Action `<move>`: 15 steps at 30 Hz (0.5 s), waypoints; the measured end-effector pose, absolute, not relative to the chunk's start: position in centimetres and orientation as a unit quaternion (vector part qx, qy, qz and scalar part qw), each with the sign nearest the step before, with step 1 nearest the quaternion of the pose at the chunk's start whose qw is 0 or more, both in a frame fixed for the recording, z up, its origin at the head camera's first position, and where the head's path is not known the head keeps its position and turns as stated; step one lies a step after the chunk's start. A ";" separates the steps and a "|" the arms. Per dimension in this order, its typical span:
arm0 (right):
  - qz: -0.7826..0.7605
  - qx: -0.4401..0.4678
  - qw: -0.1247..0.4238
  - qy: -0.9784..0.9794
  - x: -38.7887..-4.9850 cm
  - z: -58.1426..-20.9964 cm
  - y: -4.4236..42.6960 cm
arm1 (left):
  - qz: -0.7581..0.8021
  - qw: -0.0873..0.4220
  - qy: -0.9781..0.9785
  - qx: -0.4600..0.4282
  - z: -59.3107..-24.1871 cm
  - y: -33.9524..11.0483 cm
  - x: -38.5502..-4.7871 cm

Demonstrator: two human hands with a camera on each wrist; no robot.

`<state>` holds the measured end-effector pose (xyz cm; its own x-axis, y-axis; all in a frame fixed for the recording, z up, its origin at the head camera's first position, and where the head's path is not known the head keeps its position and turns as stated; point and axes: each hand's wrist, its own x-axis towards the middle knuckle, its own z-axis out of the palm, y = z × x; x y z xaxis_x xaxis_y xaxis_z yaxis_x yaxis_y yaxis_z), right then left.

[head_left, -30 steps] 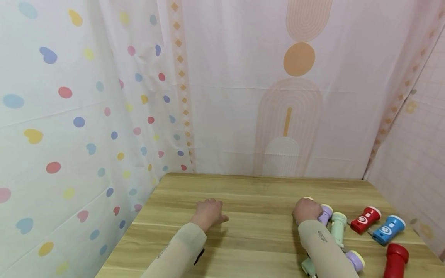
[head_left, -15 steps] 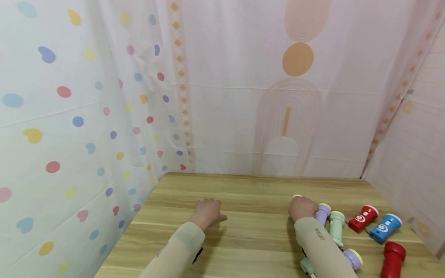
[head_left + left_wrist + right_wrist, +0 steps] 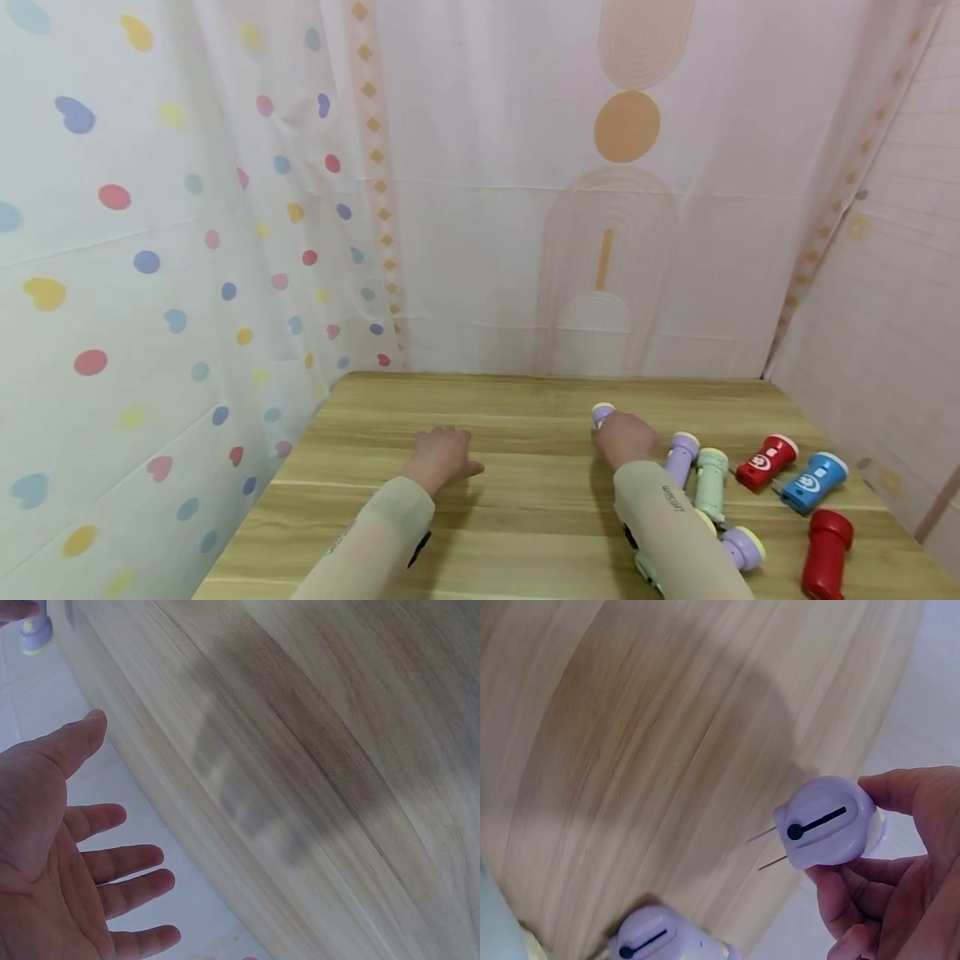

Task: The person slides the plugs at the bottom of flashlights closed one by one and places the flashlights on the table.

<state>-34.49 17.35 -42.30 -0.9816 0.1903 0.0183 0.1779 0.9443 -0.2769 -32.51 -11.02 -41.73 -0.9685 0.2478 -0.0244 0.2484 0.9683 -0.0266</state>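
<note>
My right hand [image 3: 627,439] pinches a purple flashlight [image 3: 826,823] between thumb and fingers. In the right wrist view its rounded tail shows a black slot, and two thin metal prongs stick out of its side. The pale yellow rim of its head [image 3: 602,410] points away from me in the head view; the hand hides most of the body. A second purple flashlight [image 3: 681,459] lies to the right of this hand, beside a green flashlight [image 3: 710,483]. Over the left part of the table my left hand [image 3: 438,458] hovers, palm down, fingers spread and holding nothing.
Farther right on the wooden table [image 3: 525,517] lie a red flashlight [image 3: 766,462], a blue flashlight [image 3: 814,482] and a darker red flashlight [image 3: 827,552]. Another purple flashlight [image 3: 742,547] lies beside my right forearm. Patterned curtains [image 3: 480,250] surround the table's back and sides.
My right hand has shifted left, away from the other flashlights, bringing the purple flashlight's head into sight. The head view has turned slightly right; my left hand has hardly moved.
</note>
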 end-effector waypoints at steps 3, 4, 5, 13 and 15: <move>0.160 -0.098 0.025 -0.982 -34.5 -42.3 17.0 | -0.009 0.007 0.991 0.130 -41.8 -11.0 -32.6; 0.167 -0.099 0.025 -0.981 -34.5 -42.3 16.9 | -0.007 0.005 0.991 0.132 -41.8 -11.0 -32.6; 0.176 -0.102 0.022 -0.979 -34.4 -42.3 16.7 | -0.005 0.002 0.991 0.135 -41.9 -11.0 -32.6; 0.304 -0.116 0.007 -0.946 -33.6 -41.8 16.2 | 0.008 -0.004 0.988 0.152 -42.3 -11.1 -32.9; 0.331 -0.109 0.011 -0.937 -33.3 -41.6 16.0 | 0.007 -0.006 0.988 0.157 -42.4 -11.1 -32.9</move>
<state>-33.26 16.00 -41.65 -0.9760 0.2117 -0.0519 0.1973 0.7565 -0.6235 -32.88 -11.13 -42.35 -0.9508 0.3094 0.0136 0.3095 0.9508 0.0111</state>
